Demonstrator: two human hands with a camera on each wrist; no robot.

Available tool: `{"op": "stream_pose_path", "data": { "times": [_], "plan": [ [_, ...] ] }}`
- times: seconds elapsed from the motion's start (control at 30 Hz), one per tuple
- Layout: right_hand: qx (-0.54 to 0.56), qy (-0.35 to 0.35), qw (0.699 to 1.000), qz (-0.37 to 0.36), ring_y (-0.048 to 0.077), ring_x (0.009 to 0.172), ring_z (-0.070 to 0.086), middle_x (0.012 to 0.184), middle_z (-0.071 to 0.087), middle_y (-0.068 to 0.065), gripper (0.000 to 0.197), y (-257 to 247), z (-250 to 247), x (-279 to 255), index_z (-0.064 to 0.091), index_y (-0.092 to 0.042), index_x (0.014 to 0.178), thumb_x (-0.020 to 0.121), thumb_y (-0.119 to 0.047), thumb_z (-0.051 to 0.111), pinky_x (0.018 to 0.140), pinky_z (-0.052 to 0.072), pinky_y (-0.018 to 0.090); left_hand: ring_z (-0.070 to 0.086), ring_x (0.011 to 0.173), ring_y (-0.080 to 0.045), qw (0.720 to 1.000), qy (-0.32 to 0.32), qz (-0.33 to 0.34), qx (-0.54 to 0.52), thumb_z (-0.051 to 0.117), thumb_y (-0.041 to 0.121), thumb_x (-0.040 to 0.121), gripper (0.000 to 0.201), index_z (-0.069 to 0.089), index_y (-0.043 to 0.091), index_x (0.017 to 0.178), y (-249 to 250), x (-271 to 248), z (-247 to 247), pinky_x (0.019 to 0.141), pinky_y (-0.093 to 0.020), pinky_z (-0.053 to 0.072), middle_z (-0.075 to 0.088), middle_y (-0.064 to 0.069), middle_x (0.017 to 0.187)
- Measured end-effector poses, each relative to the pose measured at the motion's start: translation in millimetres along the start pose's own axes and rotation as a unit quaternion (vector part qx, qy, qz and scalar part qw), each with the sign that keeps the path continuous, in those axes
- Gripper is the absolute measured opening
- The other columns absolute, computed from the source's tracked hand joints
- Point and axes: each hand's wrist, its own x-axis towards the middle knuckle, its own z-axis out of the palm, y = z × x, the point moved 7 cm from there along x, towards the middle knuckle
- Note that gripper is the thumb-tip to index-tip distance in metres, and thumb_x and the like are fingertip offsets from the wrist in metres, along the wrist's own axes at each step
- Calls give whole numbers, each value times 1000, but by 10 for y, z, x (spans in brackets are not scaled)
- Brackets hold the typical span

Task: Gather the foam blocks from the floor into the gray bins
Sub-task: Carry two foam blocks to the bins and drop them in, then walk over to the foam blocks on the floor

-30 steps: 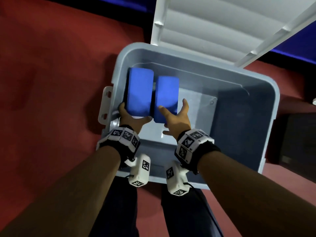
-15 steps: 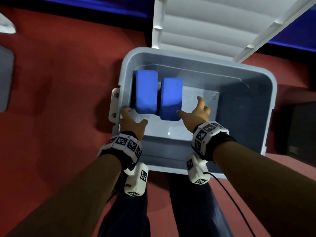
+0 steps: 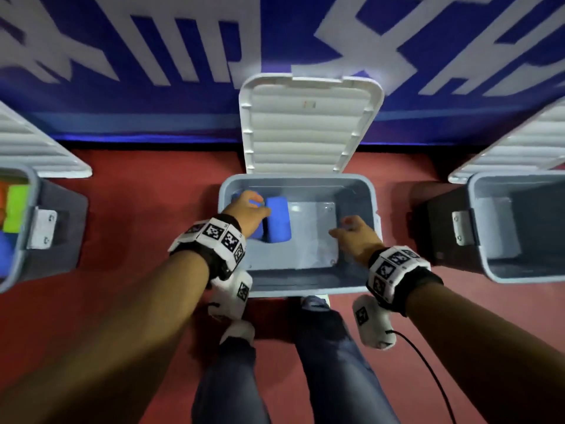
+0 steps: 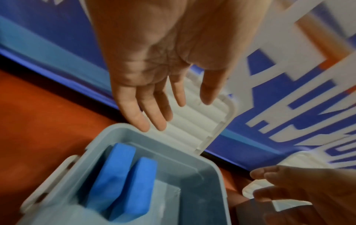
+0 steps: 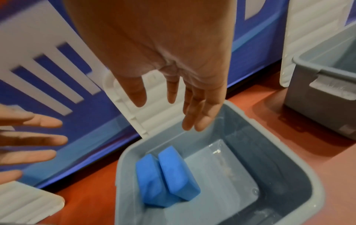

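Two blue foam blocks (image 3: 276, 220) (image 4: 123, 185) (image 5: 169, 172) stand on edge side by side at the left end of the middle gray bin (image 3: 360, 191) (image 4: 204, 197) (image 5: 279, 175). Its white lid (image 3: 308, 123) stands open against the wall. My left hand (image 3: 249, 209) (image 4: 169, 106) hovers above the blocks with straight fingers, holding nothing. My right hand (image 3: 351, 232) (image 5: 173, 109) hangs over the bin's right half, fingers straight, empty. Neither hand touches a block.
A gray bin (image 3: 18, 228) at the left holds green, orange and blue blocks. Another open gray bin (image 3: 519, 231) (image 5: 323, 85) stands at the right, with no blocks showing inside. A blue and white wall (image 3: 153, 56) runs behind the bins. The floor (image 3: 146, 209) is red.
Both hands have let go of the blue blocks and risen out of the bin. The blocks stay on the bin's floor. The head view has pulled back and up, showing the neighbouring bins.
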Motion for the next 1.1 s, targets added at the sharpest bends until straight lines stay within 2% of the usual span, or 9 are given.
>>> {"op": "stream_pose_path", "data": {
  "times": [0.1, 0.2, 0.3, 0.37, 0.5, 0.57, 0.77, 1.03, 1.1],
  "plan": [
    [30, 52, 998, -33, 24, 114, 53, 125, 57, 10, 42, -63, -248, -488, 50, -12, 127, 90, -27, 60, 82, 34, 22, 54, 114, -36, 1000, -12, 24, 3, 60, 19, 87, 21, 48, 25, 103, 295, -380, -33, 98, -48, 43, 55, -16, 126],
    [80, 80, 993, -39, 18, 98, 54, 111, 59, 7, 38, 7, -245, -921, 52, -13, 125, 90, -26, 60, 82, 36, 22, 57, 108, -32, 997, -39, 58, 41, 60, 19, 88, 16, 47, 25, 97, 373, -747, -6, 98, -46, 43, 58, -15, 120],
    [154, 92, 984, -17, 20, 83, 58, 95, 59, 5, 31, 295, -117, -1306, 53, -17, 116, 88, -27, 61, 82, 48, 33, 54, 84, -21, 993, -72, 73, 61, 56, 13, 91, 18, 49, 19, 107, 256, -1144, 120, 73, -28, 46, 52, -6, 105],
    [202, 85, 976, 10, 24, 81, 61, 91, 60, 6, 26, 585, -20, -1566, 49, -22, 109, 87, -27, 61, 67, 48, 31, 48, 68, -17, 988, -98, 62, 106, 55, 11, 92, 20, 48, 17, 110, 104, -1397, 224, 53, -18, 44, 51, -5, 96],
    [292, 99, 949, 63, 25, 78, 62, 84, 58, 2, 22, 1334, 6, -2108, 47, -22, 107, 89, -26, 59, 52, 39, 23, 58, 99, -37, 968, -124, 64, 207, 60, 13, 87, 20, 50, 17, 104, 0, -1746, 640, 92, -46, 46, 59, -20, 111],
    [321, 119, 937, 78, 24, 79, 62, 83, 57, 0, 21, 1766, -81, -2378, 47, -22, 107, 90, -26, 58, 53, 39, 23, 55, 110, -42, 954, -145, 80, 249, 60, 13, 87, 17, 49, 20, 98, 61, -1936, 1044, 96, -52, 43, 58, -23, 111],
    [407, 207, 879, 135, 23, 81, 60, 95, 58, 4, 15, 3362, -176, -3320, 49, -17, 104, 92, -25, 56, 57, 39, 25, 58, 107, -28, 882, -256, 183, 351, 57, 22, 90, 15, 49, 21, 103, -39, -3002, 2624, 97, -42, 46, 59, -11, 118],
    [533, 255, 771, 238, 25, 82, 58, 103, 58, 8, 24, 5953, 693, -4918, 54, -9, 112, 94, -24, 54, 57, 37, 24, 58, 100, -25, 776, -367, 207, 469, 57, 19, 90, 18, 48, 20, 105, -1799, -4728, 4675, 86, -39, 45, 57, -13, 123],
    [565, 277, 729, 268, 24, 78, 57, 99, 57, 8, 15, 6639, 968, -5433, 53, -13, 105, 94, -23, 54, 55, 36, 24, 59, 105, -28, 758, -385, 203, 486, 58, 19, 89, 17, 48, 20, 103, -2304, -5259, 5137, 96, -44, 44, 57, -13, 123]
  ]
}}
